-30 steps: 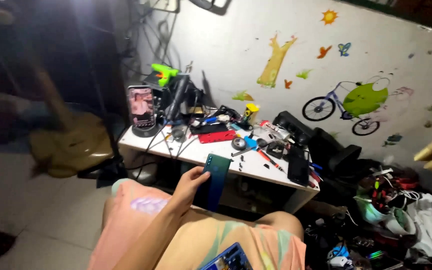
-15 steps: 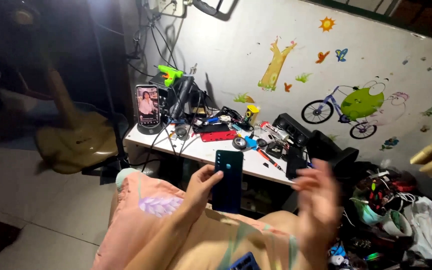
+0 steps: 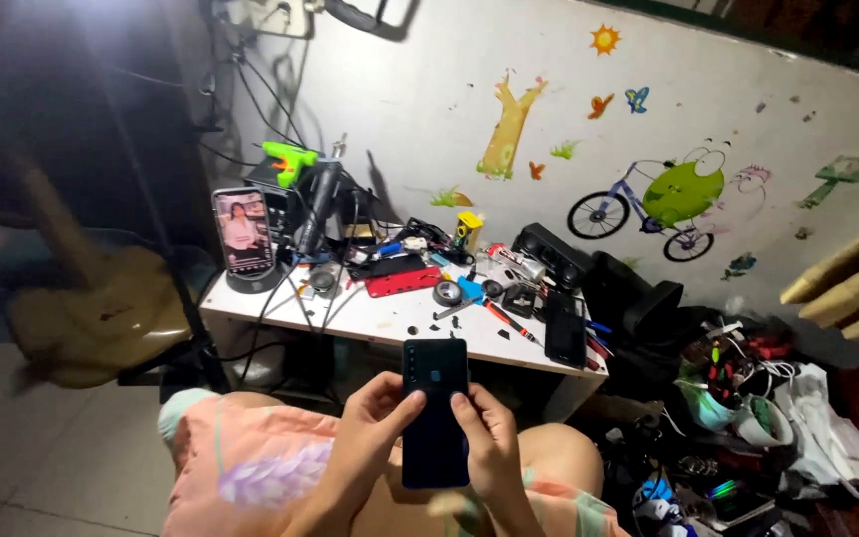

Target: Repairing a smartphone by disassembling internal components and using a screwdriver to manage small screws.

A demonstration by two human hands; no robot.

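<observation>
As hands [image 3: 429,443] grip dark phone [image 3: 435,408], lap-level.

Three phones [image 3: 435,408], two hands [image 3: 375,438]

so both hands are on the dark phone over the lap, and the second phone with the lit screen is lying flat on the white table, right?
Not quite. In the head view the lit phone stands upright in a round stand at the white table's left end, not flat. The rest holds: the left hand and right hand both grip the dark phone over the lap.
</observation>
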